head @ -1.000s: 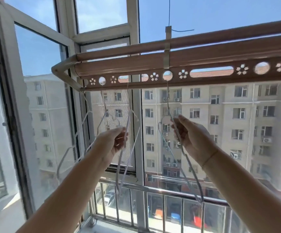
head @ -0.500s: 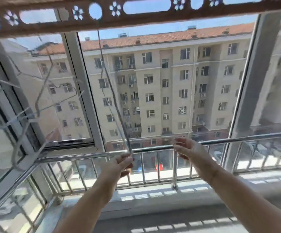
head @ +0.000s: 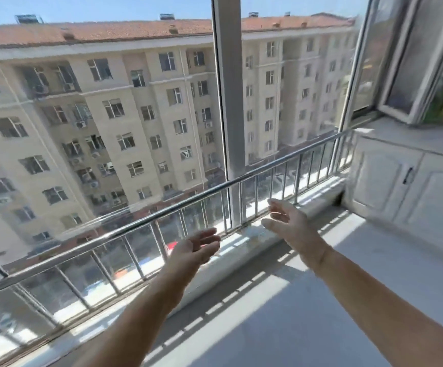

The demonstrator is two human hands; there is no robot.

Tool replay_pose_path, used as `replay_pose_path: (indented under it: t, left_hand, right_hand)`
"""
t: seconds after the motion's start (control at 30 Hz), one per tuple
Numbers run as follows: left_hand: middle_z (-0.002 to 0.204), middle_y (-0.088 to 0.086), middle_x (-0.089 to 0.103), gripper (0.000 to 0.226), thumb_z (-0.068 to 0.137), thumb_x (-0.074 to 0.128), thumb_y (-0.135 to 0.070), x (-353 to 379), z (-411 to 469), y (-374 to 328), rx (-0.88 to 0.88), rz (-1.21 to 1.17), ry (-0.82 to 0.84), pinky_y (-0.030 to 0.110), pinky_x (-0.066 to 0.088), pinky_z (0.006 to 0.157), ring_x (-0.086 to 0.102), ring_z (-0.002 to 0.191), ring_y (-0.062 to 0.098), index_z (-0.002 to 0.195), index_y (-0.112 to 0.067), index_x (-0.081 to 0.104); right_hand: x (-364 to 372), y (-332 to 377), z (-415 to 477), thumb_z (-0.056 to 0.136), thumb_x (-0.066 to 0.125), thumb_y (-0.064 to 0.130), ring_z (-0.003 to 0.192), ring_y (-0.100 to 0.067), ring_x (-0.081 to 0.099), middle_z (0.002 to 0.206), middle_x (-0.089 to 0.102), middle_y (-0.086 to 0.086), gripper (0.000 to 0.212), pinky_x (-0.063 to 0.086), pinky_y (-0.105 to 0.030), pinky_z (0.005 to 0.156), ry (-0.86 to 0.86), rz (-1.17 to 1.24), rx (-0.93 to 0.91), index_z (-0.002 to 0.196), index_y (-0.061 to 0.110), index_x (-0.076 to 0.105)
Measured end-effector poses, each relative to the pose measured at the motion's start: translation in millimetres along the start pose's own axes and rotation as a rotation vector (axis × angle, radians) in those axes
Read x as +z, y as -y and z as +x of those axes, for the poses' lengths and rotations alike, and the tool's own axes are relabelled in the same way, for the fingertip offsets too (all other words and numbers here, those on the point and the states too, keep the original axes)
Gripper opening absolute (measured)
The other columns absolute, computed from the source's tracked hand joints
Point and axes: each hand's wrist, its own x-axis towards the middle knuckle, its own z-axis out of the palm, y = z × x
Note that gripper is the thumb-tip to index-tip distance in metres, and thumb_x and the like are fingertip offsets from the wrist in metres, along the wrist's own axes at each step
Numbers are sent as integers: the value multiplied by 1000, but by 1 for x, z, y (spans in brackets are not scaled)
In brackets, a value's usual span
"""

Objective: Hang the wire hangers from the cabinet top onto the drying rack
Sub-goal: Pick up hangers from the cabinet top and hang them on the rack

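Observation:
Both my hands are stretched out in front of me with loose fingers and hold nothing. My left hand [head: 196, 247] hovers near the steel railing [head: 141, 223]. My right hand [head: 288, 221] is a little higher and further right, over the sill. The white cabinet [head: 405, 178] stands at the right, its top [head: 400, 136] blurred and bright; I see no wire hangers on it. The drying rack and the hung hangers are out of view.
A glass wall with a white window post [head: 228, 102] faces apartment blocks. An open window sash [head: 411, 62] juts in above the cabinet at the upper right. The grey floor [head: 307, 313] lies below my arms.
My view has swung down and to the right, away from the rack and the hangers. Both hands let go of the hangers, dropped and now hang free.

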Motion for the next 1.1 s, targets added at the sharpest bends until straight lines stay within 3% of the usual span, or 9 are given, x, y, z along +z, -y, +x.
replay_pose_path:
  t: [0.2,0.43,0.63,0.8,0.9,1.1]
  left_hand:
    - [118,2,66,40,85,65,-11,142,59,-15,58,-3,161,9,48,78,62,106,8,124,-16,57]
    - [123,2,62,42,82,67,-7,299,118,-28,83,-39,310,9,49,79,58,115,12,121,-20,55]
    - [127,2,60,53,81,69,-9,402,174,-41,68,7,457,8,49,79,55,118,11,131,-15,51]
    - [125,-4,62,58,71,78,-22,482,239,-49,72,19,593,20,46,91,57,117,9,124,-26,55]
    - [121,-7,64,59,64,77,-30,531,284,-55,64,22,649,24,46,94,59,115,7,119,-31,57]
    - [120,-3,65,60,62,76,-29,636,387,-90,82,23,766,29,44,98,59,116,11,120,-26,58]
  right_hand:
    - [-138,-41,7,80,68,10,118,-18,50,123,55,-5,50,40,-20,92,-164,-11,55,127,17,51]
    - [-295,-74,13,79,70,12,115,-16,50,115,53,2,56,41,-31,100,-292,-85,72,131,13,49]
    - [-404,-99,20,78,70,15,112,-14,49,120,52,7,53,40,-26,92,-459,-86,94,127,19,49]
    - [-488,-125,35,79,70,15,117,-13,47,125,50,3,55,39,-24,90,-574,-79,129,129,20,47]
    - [-546,-136,51,78,70,18,119,-12,46,128,49,4,57,39,-27,96,-658,-91,143,130,19,46]
    - [-661,-145,98,80,69,13,117,-15,49,125,51,3,47,39,-27,93,-823,-105,151,122,21,50]
